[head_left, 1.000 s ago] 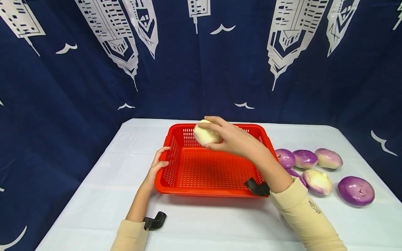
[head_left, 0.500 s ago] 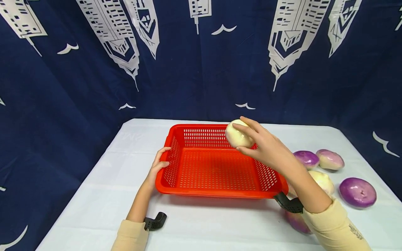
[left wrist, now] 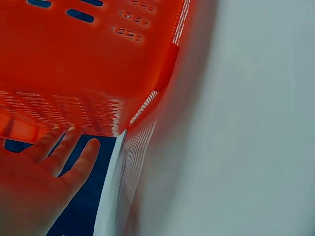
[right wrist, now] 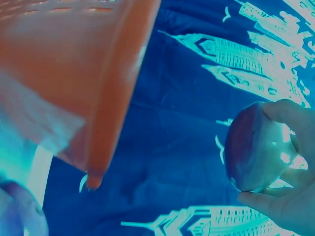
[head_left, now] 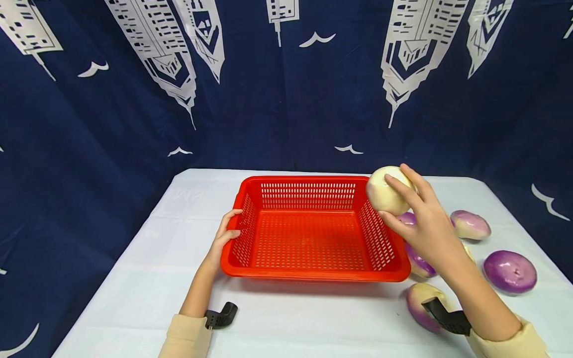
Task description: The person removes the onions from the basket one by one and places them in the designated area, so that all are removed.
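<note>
The pale, round turnip with a faint purple blush [head_left: 386,191] is held in the air over the right-hand rim of the red perforated plastic basket [head_left: 313,271], its flattish body tipped so the broad faces look left and right. The right hand [head_left: 429,223] has its grip wrapped around it from the right and below, fingers over the top and thumb underneath, so the turnip lies to the left of the palm, on the basket's side. The left hand [head_left: 225,237] rests its grip on the basket's left wall, fingers curled over the rim. Five more purple-and-white turnips [head_left: 509,271] lie on the white-covered counter [head_left: 134,278] just right of the basket, beneath the right forearm.
</note>
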